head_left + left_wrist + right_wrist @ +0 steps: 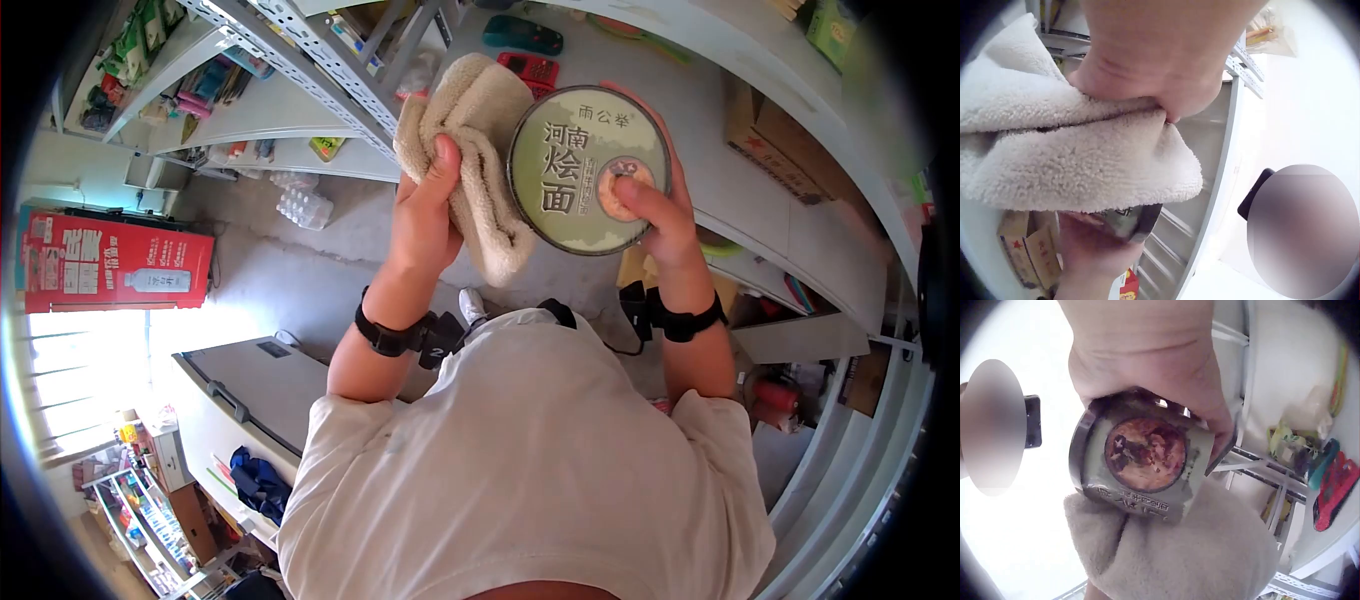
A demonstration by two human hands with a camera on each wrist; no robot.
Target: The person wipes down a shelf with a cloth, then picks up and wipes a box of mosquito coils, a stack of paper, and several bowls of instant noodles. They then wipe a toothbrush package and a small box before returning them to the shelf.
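Note:
My left hand [428, 212] grips a folded beige towel [478, 160], its thumb lying over the cloth. In my right hand [668, 215] is a round instant noodle bowl [560, 150], its green printed lid turned up to the head camera; the thumb lies on the lid and the fingers wrap the far side. Towel and bowl are side by side, the towel's edge right at the bowl's rim. The right wrist view shows the bowl's side with a food picture [1147, 453], and the towel [1197, 550] beyond it. Most of the bowl is hidden behind the towel in the left wrist view.
A grey shelf [700, 130] ahead carries a red item [528, 70], a dark green item [522, 35] and a cardboard box [780, 140]. Metal shelving [320, 70] stands at the left. Wrapped bottles [304, 208] lie on the floor near a red box [120, 262]. A white chest [240, 390] is behind at left.

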